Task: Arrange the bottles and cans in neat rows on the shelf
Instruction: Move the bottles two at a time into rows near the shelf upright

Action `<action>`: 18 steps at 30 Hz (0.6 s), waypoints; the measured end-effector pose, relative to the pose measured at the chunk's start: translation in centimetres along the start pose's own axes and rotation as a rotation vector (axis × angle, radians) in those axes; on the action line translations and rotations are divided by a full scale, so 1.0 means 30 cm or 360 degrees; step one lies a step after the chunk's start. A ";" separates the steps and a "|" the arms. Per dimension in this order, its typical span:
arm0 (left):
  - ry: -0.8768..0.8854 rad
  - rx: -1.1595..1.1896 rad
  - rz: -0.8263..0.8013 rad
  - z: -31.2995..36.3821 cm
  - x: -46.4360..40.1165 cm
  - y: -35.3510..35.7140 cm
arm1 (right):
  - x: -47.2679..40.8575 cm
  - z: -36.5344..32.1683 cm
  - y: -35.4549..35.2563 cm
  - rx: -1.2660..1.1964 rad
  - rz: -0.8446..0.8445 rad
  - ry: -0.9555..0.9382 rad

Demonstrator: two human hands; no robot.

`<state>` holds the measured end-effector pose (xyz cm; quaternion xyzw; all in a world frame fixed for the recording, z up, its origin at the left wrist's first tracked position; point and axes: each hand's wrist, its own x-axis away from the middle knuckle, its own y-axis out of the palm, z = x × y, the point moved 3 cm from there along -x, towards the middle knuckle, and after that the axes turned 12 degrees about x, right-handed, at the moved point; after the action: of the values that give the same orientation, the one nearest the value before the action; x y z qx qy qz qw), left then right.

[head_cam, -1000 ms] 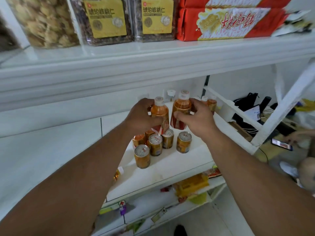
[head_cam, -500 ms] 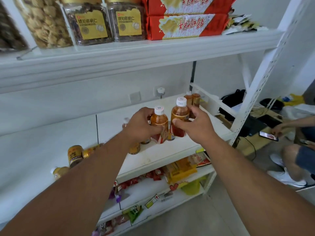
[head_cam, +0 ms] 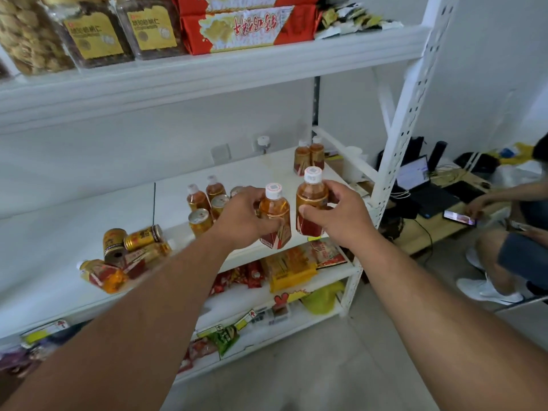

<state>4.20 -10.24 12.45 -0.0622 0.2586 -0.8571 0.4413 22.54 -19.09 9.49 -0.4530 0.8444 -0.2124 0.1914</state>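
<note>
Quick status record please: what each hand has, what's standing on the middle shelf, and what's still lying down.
left hand: grips tea bottle, upright
right hand: grips second tea bottle, upright
middle shelf: bottle pair standing at back right; bottles and cans cluster upright
lying down: pile of cans and bottles at left

White walls (head_cam: 489, 54), pale tiled floor (head_cam: 341, 366); a low wooden desk (head_cam: 439, 229), perhaps, right of the grip.
</note>
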 end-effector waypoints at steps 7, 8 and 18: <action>0.0021 0.0033 -0.0037 -0.002 -0.098 0.074 | -0.039 0.066 -0.061 0.0044 0.0078 0.0072; 0.0023 0.0043 -0.0038 -0.004 -0.114 0.083 | -0.049 0.073 -0.069 0.0055 0.0087 0.0080; -0.0044 0.0109 -0.0108 -0.005 -0.279 0.196 | -0.177 0.152 -0.158 0.0098 0.0177 0.0154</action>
<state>13.47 -6.38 10.41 -0.0676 0.2208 -0.8790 0.4173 30.88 -17.79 8.89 -0.3885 0.8696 -0.2491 0.1757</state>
